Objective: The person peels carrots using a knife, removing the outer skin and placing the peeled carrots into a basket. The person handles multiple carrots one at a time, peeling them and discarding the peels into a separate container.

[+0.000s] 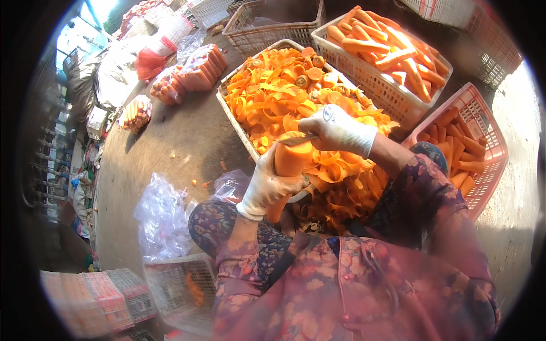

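Note:
My left hand (273, 183), in a white knit work glove, is wrapped around a thick peeled carrot (294, 160) with its broad end up. My right hand (337, 130), gloved alike, grips a knife; its handle is hidden in the fist. The knife blade (296, 139) lies across the carrot's top end, with a slice of orange flesh above it. Beneath both hands stands a crate (233, 128) heaped with carrot peelings (273, 96) and cut-off carrot ends (314, 73).
Whole peeled carrots (375, 38) fill a white crate at the back right. A pink crate (490, 170) of carrots stands by my right knee. Bagged carrots (200, 70), clear plastic bags (164, 221) and a pale crate (179, 294) are on the left. Another crate (277, 32) is behind.

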`<state>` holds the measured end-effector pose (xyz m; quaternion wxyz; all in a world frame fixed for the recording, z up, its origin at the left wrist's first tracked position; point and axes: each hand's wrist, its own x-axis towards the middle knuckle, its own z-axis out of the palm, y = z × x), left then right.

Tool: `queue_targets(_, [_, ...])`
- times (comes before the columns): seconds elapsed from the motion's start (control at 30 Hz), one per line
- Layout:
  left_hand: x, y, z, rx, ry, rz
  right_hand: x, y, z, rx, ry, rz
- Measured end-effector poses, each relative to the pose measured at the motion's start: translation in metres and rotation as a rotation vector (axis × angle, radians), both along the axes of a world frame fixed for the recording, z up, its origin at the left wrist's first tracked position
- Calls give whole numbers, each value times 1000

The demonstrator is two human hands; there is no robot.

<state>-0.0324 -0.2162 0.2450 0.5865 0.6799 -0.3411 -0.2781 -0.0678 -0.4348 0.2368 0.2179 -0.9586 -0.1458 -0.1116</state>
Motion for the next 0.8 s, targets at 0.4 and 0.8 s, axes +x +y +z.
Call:
queue_targets(0.4, [12, 16, 20, -423, 290, 160, 1, 9, -1, 552, 288, -273])
queue_targets(0.8, [43, 9, 26, -862, 5, 701, -51, 84, 9, 1497, 1054, -186])
